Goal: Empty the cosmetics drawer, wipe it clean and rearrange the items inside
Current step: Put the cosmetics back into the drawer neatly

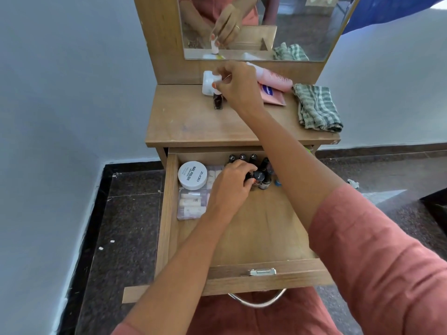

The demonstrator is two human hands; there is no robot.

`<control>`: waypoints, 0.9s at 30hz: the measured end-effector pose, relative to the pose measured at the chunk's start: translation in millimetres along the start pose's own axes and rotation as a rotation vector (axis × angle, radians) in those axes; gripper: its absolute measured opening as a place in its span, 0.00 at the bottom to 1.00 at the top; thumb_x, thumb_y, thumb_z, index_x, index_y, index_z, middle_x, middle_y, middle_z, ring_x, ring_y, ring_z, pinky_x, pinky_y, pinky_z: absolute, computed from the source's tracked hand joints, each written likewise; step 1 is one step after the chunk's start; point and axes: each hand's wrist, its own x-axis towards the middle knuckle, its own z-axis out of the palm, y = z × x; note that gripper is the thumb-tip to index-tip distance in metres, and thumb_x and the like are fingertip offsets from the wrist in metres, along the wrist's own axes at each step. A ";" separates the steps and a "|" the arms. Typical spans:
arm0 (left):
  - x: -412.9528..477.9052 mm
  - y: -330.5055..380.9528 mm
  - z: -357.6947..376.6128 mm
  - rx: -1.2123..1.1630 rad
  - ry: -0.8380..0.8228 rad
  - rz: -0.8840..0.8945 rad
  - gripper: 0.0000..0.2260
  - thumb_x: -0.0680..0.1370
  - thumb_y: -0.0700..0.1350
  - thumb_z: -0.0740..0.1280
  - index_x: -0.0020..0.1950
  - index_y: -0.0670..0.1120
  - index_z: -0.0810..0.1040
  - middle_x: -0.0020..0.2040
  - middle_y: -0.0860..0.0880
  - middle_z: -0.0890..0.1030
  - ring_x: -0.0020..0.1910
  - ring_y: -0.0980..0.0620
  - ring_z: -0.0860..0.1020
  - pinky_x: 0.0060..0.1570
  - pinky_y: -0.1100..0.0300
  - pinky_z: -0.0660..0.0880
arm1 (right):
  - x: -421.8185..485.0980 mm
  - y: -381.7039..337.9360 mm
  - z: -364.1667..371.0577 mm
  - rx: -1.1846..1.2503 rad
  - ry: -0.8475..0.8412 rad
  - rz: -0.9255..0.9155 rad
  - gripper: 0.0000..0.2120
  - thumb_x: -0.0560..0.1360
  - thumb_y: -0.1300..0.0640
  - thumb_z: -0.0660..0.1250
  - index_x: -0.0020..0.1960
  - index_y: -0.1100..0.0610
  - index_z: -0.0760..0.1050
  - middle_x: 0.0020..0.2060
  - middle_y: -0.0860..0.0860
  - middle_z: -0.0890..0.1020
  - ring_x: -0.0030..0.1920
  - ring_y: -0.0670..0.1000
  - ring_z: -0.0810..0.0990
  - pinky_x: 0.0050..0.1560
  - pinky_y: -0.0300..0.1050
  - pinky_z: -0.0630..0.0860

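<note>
Drawer: we see the drawer (242,238) pulled fully out below the tabletop (193,122), and both arms reach over it.
Left hand: our left hand (229,187) is inside the drawer, fingers curled round one of the dark bottles (262,176) clustered at the back.
Right hand: our right hand (238,85) is over the tabletop and pinches a white cap (217,79) just above a small dark bottle (218,102) standing there. We cannot tell whether they are one piece.
In the drawer: a white jar (192,175) marked NAIL POLISH lies on a clear pouch (192,204) of small tubes at the left.
In the way: the right forearm crosses the drawer's back right corner.
On top: a white bottle (207,83), a pink bottle (273,79), a pink sachet (272,95) and a checked cloth (316,107).
Look: pale wood, with the floor bare at the front and right.
</note>
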 end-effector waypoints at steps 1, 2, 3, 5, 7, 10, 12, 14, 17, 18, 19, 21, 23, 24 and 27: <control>0.0 0.0 0.0 0.001 -0.001 0.001 0.12 0.75 0.39 0.65 0.58 0.45 0.77 0.57 0.48 0.78 0.57 0.49 0.74 0.55 0.54 0.72 | 0.2 0.8 -1.4 0.003 0.001 0.003 0.13 0.72 0.64 0.67 0.56 0.62 0.77 0.51 0.56 0.81 0.45 0.46 0.74 0.51 0.35 0.69; 0.2 -0.1 -0.2 0.002 -0.004 0.000 0.12 0.75 0.39 0.65 0.58 0.44 0.78 0.57 0.48 0.78 0.57 0.49 0.74 0.56 0.54 0.72 | 0.0 1.5 -3.1 0.008 0.006 0.006 0.12 0.72 0.64 0.67 0.55 0.63 0.78 0.51 0.57 0.82 0.45 0.46 0.73 0.51 0.36 0.69; 0.5 -0.3 -0.7 0.002 -0.006 -0.001 0.12 0.75 0.39 0.65 0.58 0.44 0.78 0.57 0.48 0.78 0.57 0.49 0.74 0.56 0.54 0.71 | -0.8 2.1 -4.5 0.015 0.014 0.009 0.12 0.71 0.64 0.68 0.55 0.63 0.78 0.50 0.57 0.82 0.45 0.45 0.73 0.51 0.36 0.69; 1.0 -0.2 -1.4 -0.003 -0.005 -0.009 0.12 0.75 0.39 0.66 0.58 0.44 0.78 0.57 0.48 0.78 0.57 0.49 0.74 0.57 0.54 0.71 | -4.4 4.0 -9.3 0.026 0.032 0.014 0.12 0.71 0.65 0.68 0.54 0.62 0.79 0.49 0.56 0.82 0.44 0.45 0.73 0.47 0.32 0.69; 1.4 -0.1 -2.2 -0.006 -0.004 -0.015 0.12 0.75 0.39 0.66 0.58 0.44 0.78 0.57 0.48 0.78 0.57 0.49 0.74 0.57 0.54 0.71 | -10.5 6.5 -17.3 0.037 0.056 0.016 0.12 0.70 0.65 0.68 0.53 0.62 0.79 0.45 0.54 0.82 0.41 0.44 0.72 0.40 0.24 0.66; 1.7 -1.2 -2.8 -0.003 -0.015 -0.019 0.12 0.74 0.39 0.67 0.58 0.44 0.78 0.56 0.47 0.78 0.56 0.48 0.75 0.56 0.54 0.72 | -23.0 8.9 -34.4 0.055 0.082 -0.001 0.10 0.69 0.65 0.70 0.51 0.62 0.80 0.40 0.49 0.78 0.34 0.38 0.71 0.38 0.23 0.67; 0.6 -2.8 -3.0 -0.007 -0.014 -0.023 0.13 0.74 0.39 0.67 0.58 0.44 0.78 0.56 0.47 0.78 0.56 0.48 0.75 0.56 0.54 0.72 | -35.3 10.9 -47.0 0.055 0.105 -0.016 0.10 0.68 0.64 0.71 0.50 0.61 0.80 0.38 0.47 0.77 0.31 0.35 0.71 0.38 0.23 0.68; 0.1 -3.6 -3.7 -0.006 -0.004 -0.025 0.13 0.74 0.39 0.67 0.58 0.44 0.78 0.56 0.47 0.78 0.57 0.49 0.74 0.56 0.56 0.71 | -47.8 14.3 -60.9 0.050 0.128 -0.022 0.10 0.68 0.63 0.71 0.49 0.60 0.81 0.37 0.47 0.78 0.30 0.32 0.73 0.37 0.23 0.68; -0.1 -5.0 -5.7 0.009 0.012 -0.035 0.13 0.74 0.39 0.67 0.58 0.45 0.78 0.57 0.48 0.78 0.57 0.50 0.74 0.56 0.59 0.70 | -69.2 22.3 -81.6 0.034 0.123 -0.009 0.10 0.68 0.63 0.72 0.49 0.60 0.81 0.36 0.47 0.78 0.30 0.29 0.73 0.36 0.23 0.68; 0.3 -5.8 -6.9 0.010 0.018 -0.036 0.13 0.74 0.39 0.68 0.58 0.45 0.78 0.57 0.48 0.78 0.57 0.50 0.74 0.55 0.60 0.69 | -76.4 25.8 -87.1 0.027 0.116 0.007 0.10 0.68 0.63 0.72 0.49 0.60 0.81 0.37 0.47 0.78 0.30 0.30 0.73 0.37 0.23 0.68; 0.5 -6.3 -7.1 0.012 0.024 -0.033 0.13 0.74 0.39 0.68 0.58 0.45 0.78 0.57 0.48 0.78 0.57 0.50 0.74 0.55 0.61 0.69 | -84.3 30.1 -92.3 0.018 0.109 0.024 0.10 0.68 0.63 0.72 0.49 0.60 0.81 0.37 0.47 0.79 0.31 0.30 0.73 0.37 0.23 0.69; 0.9 -8.8 -7.5 0.017 0.039 -0.028 0.13 0.74 0.39 0.68 0.58 0.44 0.78 0.56 0.47 0.78 0.57 0.49 0.75 0.55 0.62 0.68 | -99.8 39.5 -99.1 0.007 0.092 0.059 0.10 0.68 0.63 0.72 0.49 0.60 0.81 0.38 0.48 0.79 0.31 0.30 0.73 0.38 0.22 0.69; 1.1 -11.5 -8.0 0.026 0.058 -0.041 0.12 0.74 0.39 0.68 0.57 0.44 0.79 0.56 0.46 0.79 0.57 0.49 0.75 0.54 0.64 0.67 | -112.9 49.6 -102.4 -0.004 0.077 0.089 0.11 0.68 0.63 0.72 0.50 0.59 0.81 0.38 0.47 0.79 0.32 0.30 0.74 0.38 0.22 0.69; 0.5 -12.7 -8.2 0.022 0.070 -0.049 0.11 0.74 0.39 0.68 0.56 0.43 0.79 0.55 0.46 0.79 0.56 0.49 0.75 0.52 0.65 0.66 | -119.1 54.7 -102.9 -0.012 0.068 0.101 0.11 0.68 0.63 0.71 0.50 0.58 0.81 0.38 0.47 0.79 0.32 0.29 0.74 0.38 0.21 0.69; -1.5 -15.2 -9.8 0.001 0.098 -0.053 0.10 0.74 0.38 0.67 0.55 0.42 0.79 0.53 0.44 0.79 0.54 0.48 0.75 0.51 0.64 0.67 | -134.1 68.9 -100.1 -0.023 0.039 0.135 0.10 0.68 0.63 0.72 0.49 0.58 0.81 0.38 0.48 0.80 0.33 0.29 0.74 0.38 0.21 0.69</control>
